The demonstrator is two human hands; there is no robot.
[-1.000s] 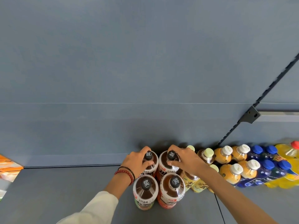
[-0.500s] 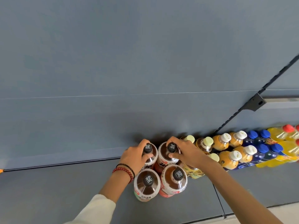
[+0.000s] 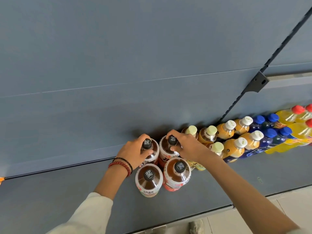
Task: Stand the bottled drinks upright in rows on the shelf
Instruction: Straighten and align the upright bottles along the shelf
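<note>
Both hands have kept their hold since the earlier frame, while the view has swung a little and more pale floor (image 3: 253,215) now shows past the near edge of the shelf (image 3: 67,191).

The left hand (image 3: 133,152) curls round the neck of the far-left brown bottle (image 3: 154,149). Its fingers (image 3: 143,136) wrap behind the black cap and the thumb presses in just below the cap on the near side. The right hand (image 3: 187,146) pinches the cap of the far-right brown bottle (image 3: 166,149), with its fingers (image 3: 170,132) over the far side of the cap and the thumb on the near side.

Four brown bottles form a two-by-two block near the middle of the shelf. The held pair stands against the back panel, and the near brown bottles (image 3: 148,179) stand touching just in front of them.

To the right the rows run on:
- three pale-yellow-capped bottles (image 3: 211,130) in view, partly hidden by the right forearm
- four white-capped orange bottles (image 3: 230,124)
- four blue-capped bottles (image 3: 259,119)
- three red-capped yellow bottles (image 3: 298,109), cut off by the frame edge

Every bottle stands upright with its long axis vertical and its cap pointing up.
</note>
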